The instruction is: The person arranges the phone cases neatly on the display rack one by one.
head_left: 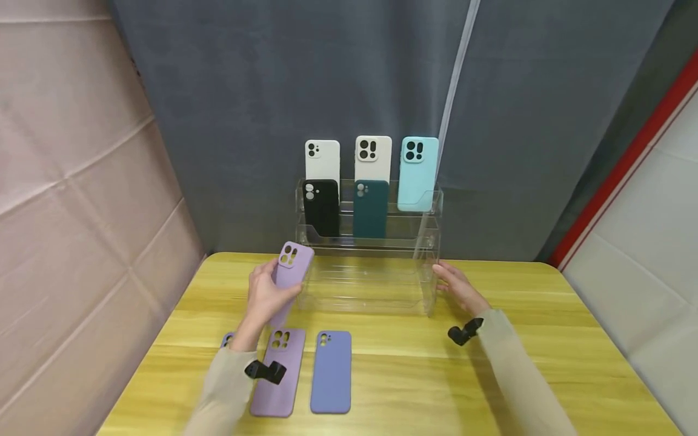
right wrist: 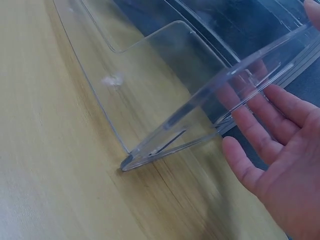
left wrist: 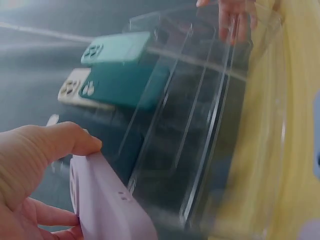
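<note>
My left hand pinches a light purple phone case between thumb and fingers. Held upright and slightly tilted, the case is just left of a clear acrylic tiered stand; its camera cutouts face the head view. Seen from the left wrist, the thumb lies on the edge of the purple case. At the stand's right side is my right hand, fingers extended. The right wrist view shows that hand with its fingertips behind the clear side panel; whether they touch it I cannot tell.
The stand's upper tiers hold white, cream, light blue, black and dark teal cases. On the wooden table lie a purple case, a blue-violet case and another, mostly hidden by the left wrist.
</note>
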The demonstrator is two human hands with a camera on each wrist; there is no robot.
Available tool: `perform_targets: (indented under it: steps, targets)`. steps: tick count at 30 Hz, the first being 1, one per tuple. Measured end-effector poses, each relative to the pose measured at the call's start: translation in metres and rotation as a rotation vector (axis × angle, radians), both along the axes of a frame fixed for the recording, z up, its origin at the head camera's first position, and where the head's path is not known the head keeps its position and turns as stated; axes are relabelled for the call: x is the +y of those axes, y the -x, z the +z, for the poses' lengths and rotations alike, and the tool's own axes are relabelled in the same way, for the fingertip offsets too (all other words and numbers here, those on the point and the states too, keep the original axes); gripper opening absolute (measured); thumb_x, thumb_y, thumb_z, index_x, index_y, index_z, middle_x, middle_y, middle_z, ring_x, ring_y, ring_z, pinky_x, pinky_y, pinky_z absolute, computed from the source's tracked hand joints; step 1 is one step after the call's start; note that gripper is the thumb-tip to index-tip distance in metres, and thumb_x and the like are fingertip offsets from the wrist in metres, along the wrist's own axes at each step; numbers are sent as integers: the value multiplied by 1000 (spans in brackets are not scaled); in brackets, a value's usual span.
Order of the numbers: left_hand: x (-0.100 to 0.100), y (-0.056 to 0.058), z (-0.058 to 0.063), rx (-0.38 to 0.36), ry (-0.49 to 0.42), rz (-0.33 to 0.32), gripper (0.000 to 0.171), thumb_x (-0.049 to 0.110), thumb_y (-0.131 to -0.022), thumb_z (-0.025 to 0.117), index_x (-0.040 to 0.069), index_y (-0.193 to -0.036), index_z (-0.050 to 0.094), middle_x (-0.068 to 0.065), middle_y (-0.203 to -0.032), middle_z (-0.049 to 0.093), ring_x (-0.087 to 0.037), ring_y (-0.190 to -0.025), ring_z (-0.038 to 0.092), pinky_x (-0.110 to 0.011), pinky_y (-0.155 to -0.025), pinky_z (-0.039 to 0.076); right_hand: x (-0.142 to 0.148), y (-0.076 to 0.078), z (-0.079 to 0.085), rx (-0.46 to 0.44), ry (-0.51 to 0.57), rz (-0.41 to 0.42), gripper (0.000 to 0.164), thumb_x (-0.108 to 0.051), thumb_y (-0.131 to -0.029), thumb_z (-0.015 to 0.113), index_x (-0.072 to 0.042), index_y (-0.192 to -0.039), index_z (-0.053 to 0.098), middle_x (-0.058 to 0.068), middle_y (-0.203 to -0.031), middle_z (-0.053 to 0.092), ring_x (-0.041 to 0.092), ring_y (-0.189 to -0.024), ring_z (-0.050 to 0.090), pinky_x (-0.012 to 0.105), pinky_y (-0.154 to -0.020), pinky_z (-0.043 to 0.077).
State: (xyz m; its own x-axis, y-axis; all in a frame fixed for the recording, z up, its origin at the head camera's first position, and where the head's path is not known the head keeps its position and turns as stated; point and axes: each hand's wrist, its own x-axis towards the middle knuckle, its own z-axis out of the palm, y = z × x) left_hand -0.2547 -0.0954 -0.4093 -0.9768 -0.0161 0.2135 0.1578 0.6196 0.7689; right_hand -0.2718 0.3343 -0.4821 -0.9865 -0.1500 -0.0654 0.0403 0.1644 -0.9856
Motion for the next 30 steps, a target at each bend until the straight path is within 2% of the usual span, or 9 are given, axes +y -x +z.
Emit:
perform_targets:
  steps: [11, 17, 24, 30]
  targets:
    - [72, 8, 36, 193, -76, -75, 83, 21, -65, 77, -7, -136, 43, -23, -128, 43, -36, -112, 37, -46, -87, 40, 0, 3, -6, 36, 34, -35, 68, -32, -101, 39, 10, -146, 9, 26, -153, 2, 42, -139, 9, 58, -108, 21]
    - [111, 15, 53, 237, -128, -102, 86, 22, -65, 77, -4, -138, 40, -19, -129, 42, -34, -114, 36, -47, -90, 39, -3, 2, -5, 37, 41, -45, 68, -32, -100, 40, 12, -145, 13, 27, -152, 7, 40, -139, 11, 57, -107, 24]
    - [161, 33, 76, 309, -139, -179, 93, 25, -65, 79, 0, -143, 35, -16, -129, 39, -29, -116, 37, -43, -93, 41, -3, 1, -2, 42, 73, -72, 65, -31, -101, 40, 11, -145, 15, 27, -152, 9, 39, -139, 12, 56, -109, 22]
    - [195, 53, 90, 390, -125, -190, 88, 26, -66, 79, 2, -140, 37, -15, -127, 39, -27, -113, 38, -39, -89, 43, -9, 2, -4, 15, 68, -112, 66, -30, -100, 41, 11, -145, 15, 26, -152, 11, 38, -139, 14, 55, -109, 22]
